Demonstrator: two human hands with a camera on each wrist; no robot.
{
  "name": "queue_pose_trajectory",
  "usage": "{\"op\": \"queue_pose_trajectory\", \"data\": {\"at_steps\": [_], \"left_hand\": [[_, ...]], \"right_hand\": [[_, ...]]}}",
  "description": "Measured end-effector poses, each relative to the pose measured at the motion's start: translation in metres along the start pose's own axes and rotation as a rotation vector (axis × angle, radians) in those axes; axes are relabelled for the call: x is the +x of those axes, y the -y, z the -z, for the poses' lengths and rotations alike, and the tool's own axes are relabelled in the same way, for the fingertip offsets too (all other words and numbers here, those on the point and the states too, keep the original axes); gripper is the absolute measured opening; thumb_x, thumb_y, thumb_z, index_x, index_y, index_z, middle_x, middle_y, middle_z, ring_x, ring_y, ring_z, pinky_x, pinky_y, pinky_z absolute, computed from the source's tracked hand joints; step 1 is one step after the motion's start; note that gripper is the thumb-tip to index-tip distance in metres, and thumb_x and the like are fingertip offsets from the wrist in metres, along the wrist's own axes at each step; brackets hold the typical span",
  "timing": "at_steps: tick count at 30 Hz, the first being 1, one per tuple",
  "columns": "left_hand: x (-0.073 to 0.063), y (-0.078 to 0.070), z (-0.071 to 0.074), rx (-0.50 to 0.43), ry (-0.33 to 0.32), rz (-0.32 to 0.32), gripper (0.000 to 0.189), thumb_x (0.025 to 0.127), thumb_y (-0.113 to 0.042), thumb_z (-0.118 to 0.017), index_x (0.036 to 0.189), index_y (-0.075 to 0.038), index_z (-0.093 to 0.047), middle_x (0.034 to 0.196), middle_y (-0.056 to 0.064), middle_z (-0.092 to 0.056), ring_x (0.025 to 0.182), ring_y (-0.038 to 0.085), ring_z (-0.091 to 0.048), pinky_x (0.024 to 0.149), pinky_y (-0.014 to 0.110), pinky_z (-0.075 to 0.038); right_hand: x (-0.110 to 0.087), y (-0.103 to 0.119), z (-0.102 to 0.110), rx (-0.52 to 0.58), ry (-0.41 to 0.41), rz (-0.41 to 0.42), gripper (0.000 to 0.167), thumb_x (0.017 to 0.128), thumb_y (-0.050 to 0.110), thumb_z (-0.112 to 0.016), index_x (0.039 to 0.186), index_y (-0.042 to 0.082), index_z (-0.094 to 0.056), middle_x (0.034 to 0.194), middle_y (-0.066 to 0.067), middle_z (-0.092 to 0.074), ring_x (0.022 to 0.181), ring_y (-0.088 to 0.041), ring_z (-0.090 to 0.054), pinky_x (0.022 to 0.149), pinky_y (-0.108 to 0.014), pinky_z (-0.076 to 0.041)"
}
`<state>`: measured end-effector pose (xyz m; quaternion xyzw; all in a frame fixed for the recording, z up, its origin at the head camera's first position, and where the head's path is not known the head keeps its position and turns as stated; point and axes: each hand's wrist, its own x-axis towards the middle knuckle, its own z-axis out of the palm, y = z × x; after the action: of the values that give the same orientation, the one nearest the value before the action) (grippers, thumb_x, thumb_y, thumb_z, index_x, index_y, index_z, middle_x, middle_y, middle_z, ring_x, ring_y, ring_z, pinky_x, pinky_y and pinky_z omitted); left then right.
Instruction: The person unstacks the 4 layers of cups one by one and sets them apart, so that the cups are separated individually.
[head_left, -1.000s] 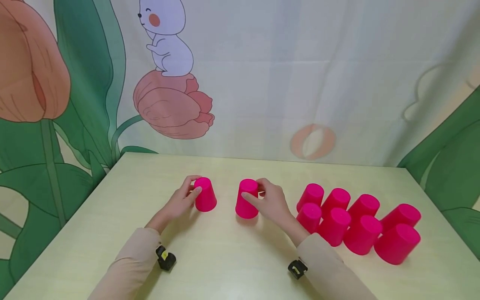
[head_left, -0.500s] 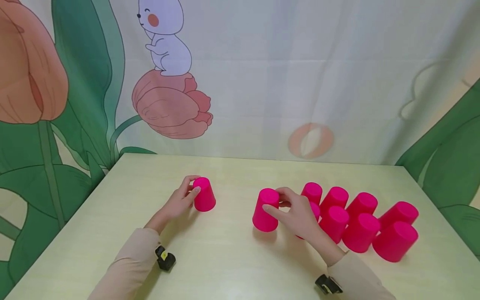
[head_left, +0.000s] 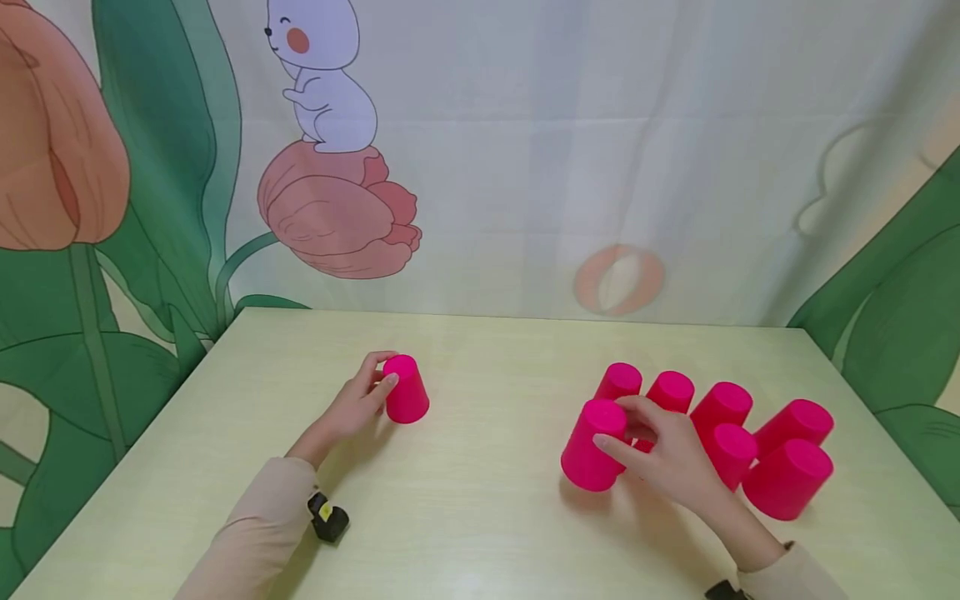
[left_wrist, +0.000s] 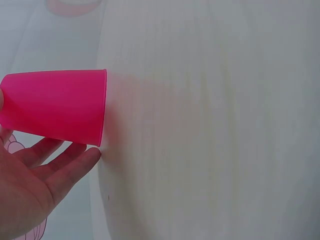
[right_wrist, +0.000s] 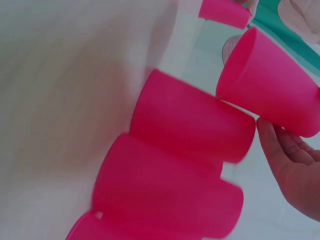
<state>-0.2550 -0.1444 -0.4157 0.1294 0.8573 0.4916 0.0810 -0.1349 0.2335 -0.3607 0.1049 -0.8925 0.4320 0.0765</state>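
My left hand holds an upside-down bright pink cup at the left of the table, thumb in front and fingers behind. In the left wrist view that cup has its rim at or just above the tabletop; I cannot tell which. My right hand pinches another upside-down pink cup between thumb and fingers. This cup is raised, slightly tilted, with a shadow below it. Beside it, several matching cups stand upside down in two rows, partly hidden by my right hand.
The pale wooden table ends at the back against a curtain printed with flowers and a white animal. In the right wrist view, standing cups lie close beside the held cup.
My right hand has carried its cup rightward and toward me, from near the left-hand cup to in front of the standing cups. My left hand has stayed in place with its cup.
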Motion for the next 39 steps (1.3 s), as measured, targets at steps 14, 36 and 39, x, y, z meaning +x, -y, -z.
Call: {"op": "queue_pose_trajectory", "data": {"at_steps": [14,36,39], "left_hand": [[0.002,-0.001,0.000,-0.009,-0.009,-0.005,0.047,0.096,-0.026,-0.044,0.137,-0.014,-0.024,0.123,0.019,-0.046,0.104,0.033,-0.048,0.077,0.038,-0.047],[0.000,0.000,-0.001,-0.013,-0.003,0.011,0.047,0.096,-0.027,-0.045,0.137,-0.015,-0.024,0.126,0.019,-0.044,0.109,0.035,-0.046,0.081,0.041,-0.047],[0.000,0.000,0.000,-0.015,-0.004,0.018,0.048,0.096,-0.028,-0.045,0.137,-0.017,-0.024,0.127,0.019,-0.044,0.111,0.035,-0.045,0.082,0.042,-0.047]], "right_hand": [[-0.042,-0.037,0.039,-0.202,-0.101,-0.065,0.046,0.075,0.024,-0.075,0.113,0.005,-0.056,0.098,-0.007,-0.062,0.083,-0.017,-0.060,0.066,-0.023,-0.051],[-0.065,-0.057,0.056,-0.303,-0.013,-0.132,0.050,0.075,0.029,-0.075,0.113,0.003,-0.056,0.098,-0.008,-0.063,0.082,-0.025,-0.063,0.063,-0.022,-0.051],[-0.066,-0.057,0.056,-0.299,-0.012,-0.131,0.050,0.075,0.028,-0.075,0.113,0.002,-0.056,0.098,-0.008,-0.063,0.081,-0.023,-0.064,0.063,-0.021,-0.051]]}}
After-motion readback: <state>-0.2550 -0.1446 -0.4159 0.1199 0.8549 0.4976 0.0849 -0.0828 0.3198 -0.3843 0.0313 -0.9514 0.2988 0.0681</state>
